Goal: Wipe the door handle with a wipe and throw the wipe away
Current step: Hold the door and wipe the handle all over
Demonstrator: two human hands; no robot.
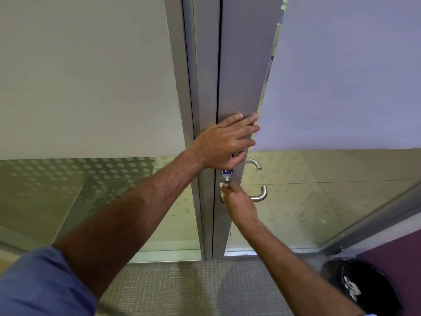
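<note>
A brushed-metal lever door handle [259, 195] sticks out to the right from the grey door frame [239, 65]. My right hand [239, 204] grips a small white wipe [223, 184] and presses it against the handle's base on the frame. Only a crumpled bit of the wipe shows past my fingers. My left hand [224, 142] lies flat on the door frame above the handle, fingers spread and holding nothing. A second handle [255, 164] shows through the glass on the door's far side.
A black bin [369, 290] with a dark liner and white scraps inside stands at the bottom right, by a purple wall [401, 256]. Frosted glass panels flank the frame. Grey carpet [182, 288] covers the floor in front of the door.
</note>
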